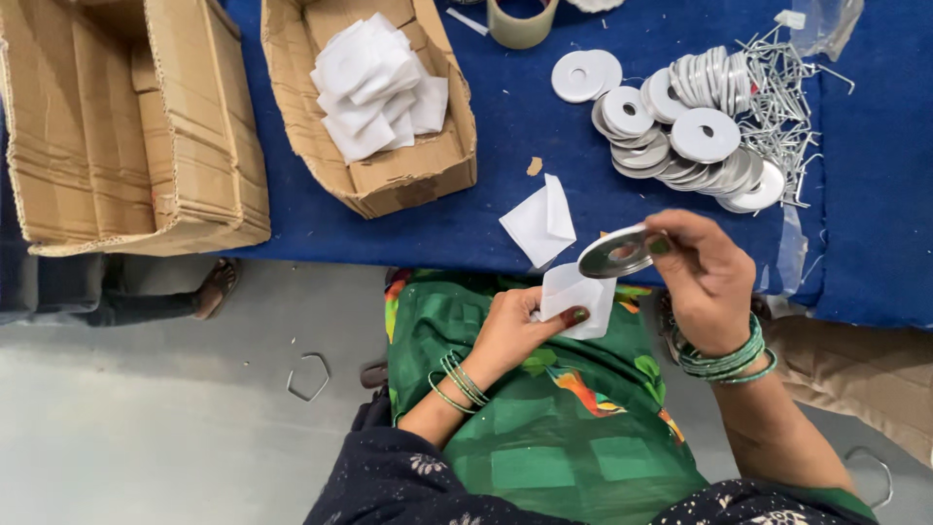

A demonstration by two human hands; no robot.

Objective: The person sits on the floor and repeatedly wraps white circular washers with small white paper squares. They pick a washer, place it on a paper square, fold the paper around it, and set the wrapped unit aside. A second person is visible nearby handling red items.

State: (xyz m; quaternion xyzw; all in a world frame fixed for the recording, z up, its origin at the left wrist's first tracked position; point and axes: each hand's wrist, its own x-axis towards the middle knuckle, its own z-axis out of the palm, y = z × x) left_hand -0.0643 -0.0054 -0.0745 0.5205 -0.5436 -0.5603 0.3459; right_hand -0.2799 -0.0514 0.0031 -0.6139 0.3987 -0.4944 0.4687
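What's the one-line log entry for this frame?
left hand: holds white pouch | right hand: holds metal disc | disc pile on blue table

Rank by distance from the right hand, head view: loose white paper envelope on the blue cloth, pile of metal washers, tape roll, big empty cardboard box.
From the right hand:
1. Loose white paper envelope, on the blue cloth just to its left.
2. Pile of round metal washers, above it.
3. Tape roll, top edge.
4. Large empty cardboard box, far left.

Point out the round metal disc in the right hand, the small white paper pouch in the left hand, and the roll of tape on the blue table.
Round metal disc [616, 253], head view, on its shiny face.
Small white paper pouch [583, 292], head view, on its upper flat side.
Roll of tape [521, 27], head view, on its outer wall.
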